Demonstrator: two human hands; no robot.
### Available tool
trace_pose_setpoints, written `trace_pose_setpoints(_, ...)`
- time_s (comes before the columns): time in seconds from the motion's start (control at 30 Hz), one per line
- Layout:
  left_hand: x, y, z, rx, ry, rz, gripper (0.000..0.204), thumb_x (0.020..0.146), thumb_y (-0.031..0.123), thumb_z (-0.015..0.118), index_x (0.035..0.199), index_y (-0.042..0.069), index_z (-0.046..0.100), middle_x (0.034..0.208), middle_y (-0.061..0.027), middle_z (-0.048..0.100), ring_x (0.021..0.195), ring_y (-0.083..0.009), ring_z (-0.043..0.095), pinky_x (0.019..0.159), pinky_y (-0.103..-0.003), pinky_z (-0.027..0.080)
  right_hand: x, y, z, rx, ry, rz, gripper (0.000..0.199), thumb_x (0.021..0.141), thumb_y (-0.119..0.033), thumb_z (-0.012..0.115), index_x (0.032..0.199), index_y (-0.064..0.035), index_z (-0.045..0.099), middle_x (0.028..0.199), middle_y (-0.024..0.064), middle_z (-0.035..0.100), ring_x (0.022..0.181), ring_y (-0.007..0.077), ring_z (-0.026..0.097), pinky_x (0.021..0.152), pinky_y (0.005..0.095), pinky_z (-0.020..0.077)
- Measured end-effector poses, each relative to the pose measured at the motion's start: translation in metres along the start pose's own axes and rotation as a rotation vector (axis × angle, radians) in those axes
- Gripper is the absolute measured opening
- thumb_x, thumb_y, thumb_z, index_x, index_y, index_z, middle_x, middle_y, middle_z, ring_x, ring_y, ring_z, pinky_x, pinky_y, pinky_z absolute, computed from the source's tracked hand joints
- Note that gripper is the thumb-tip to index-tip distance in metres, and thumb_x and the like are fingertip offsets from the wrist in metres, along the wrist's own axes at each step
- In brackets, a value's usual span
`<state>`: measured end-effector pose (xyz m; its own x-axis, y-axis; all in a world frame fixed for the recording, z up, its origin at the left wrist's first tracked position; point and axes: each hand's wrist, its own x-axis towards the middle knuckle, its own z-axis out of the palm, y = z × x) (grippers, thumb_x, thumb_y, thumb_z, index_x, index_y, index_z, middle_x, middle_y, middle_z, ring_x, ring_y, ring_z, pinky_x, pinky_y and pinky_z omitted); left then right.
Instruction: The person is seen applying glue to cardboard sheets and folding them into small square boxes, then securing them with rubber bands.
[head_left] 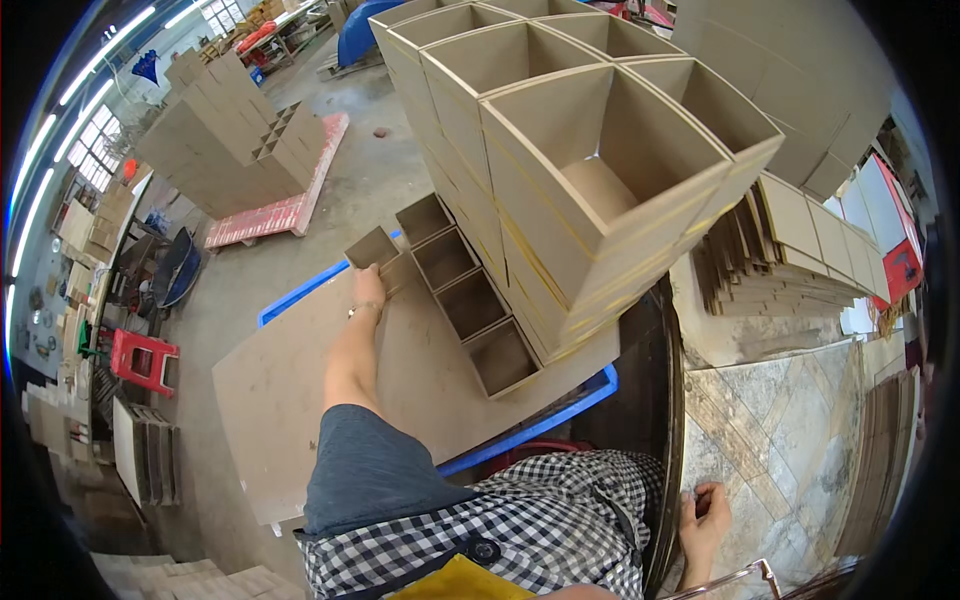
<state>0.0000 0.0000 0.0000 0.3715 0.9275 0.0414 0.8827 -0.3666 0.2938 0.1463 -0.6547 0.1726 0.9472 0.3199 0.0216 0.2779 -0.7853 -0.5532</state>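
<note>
My left hand (370, 290) reaches forward with its fingers closed on the near edge of a small brown fibreboard box (371, 246), whose top is uncovered. Just right of that box runs a row of similar open boxes (472, 303), set against a tall stack of box units (530, 240). Under them lies a large flat brown board (275, 400). At the lower right my right hand (706, 525) hovers by the edge of a stained worktable (770, 420). Its fingers are loosely bent and apart, and nothing shows in them.
The board rests on a blue pallet (540, 432). Flat brown panels (770, 265) are piled on the worktable's far side. A red pallet (270, 218) with stacked boxes stands far left, and a red stool (145, 360) is nearer on the left.
</note>
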Motion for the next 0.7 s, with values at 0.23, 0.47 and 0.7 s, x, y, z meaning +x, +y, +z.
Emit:
trace_pose_setpoints(0.23, 0.028, -0.003, 0.015, -0.063, 0.136, 0.196, 0.016, 0.074, -0.004, 0.052, 0.086, 0.002, 0.060, 0.090, -0.0223, 0.061, 0.094, -0.0376, 0.054, 0.085, -0.043, 0.045, 0.008, -0.012, 0.015, -0.010, 0.044, 0.020, 0.020, 0.073, -0.013, 0.070, 0.077, -0.0040, 0.052, 0.055, 0.0076, 0.042, 0.049, 0.0218, 0.040, 0.050, 0.0341, 0.0333)
trace_pose_setpoints(0.47, 0.029, -0.015, 0.021, -0.129, 0.036, 0.173, 0.022, 0.069, -0.007, 0.056, 0.088, 0.001, 0.061, 0.090, -0.0229, 0.062, 0.093, -0.0398, 0.055, 0.084, -0.043, 0.045, 0.005, -0.014, 0.016, -0.024, 0.108, 0.025, 0.022, 0.074, -0.017, 0.070, 0.075, -0.0036, 0.052, 0.055, 0.0075, 0.042, 0.049, 0.0211, 0.039, 0.050, 0.0336, 0.0330)
trace_pose_setpoints(0.7, 0.035, -0.020, 0.008, -0.101, -0.028, 0.188, 0.020, 0.072, -0.004, 0.056, 0.090, 0.002, 0.063, 0.093, -0.0251, 0.061, 0.094, -0.0410, 0.056, 0.081, -0.045, 0.045, 0.002, -0.012, 0.020, -0.050, 0.101, 0.055, 0.022, 0.074, -0.019, 0.071, 0.076, -0.0057, 0.054, 0.054, 0.0069, 0.046, 0.048, 0.0225, 0.044, 0.048, 0.0346, 0.0352)
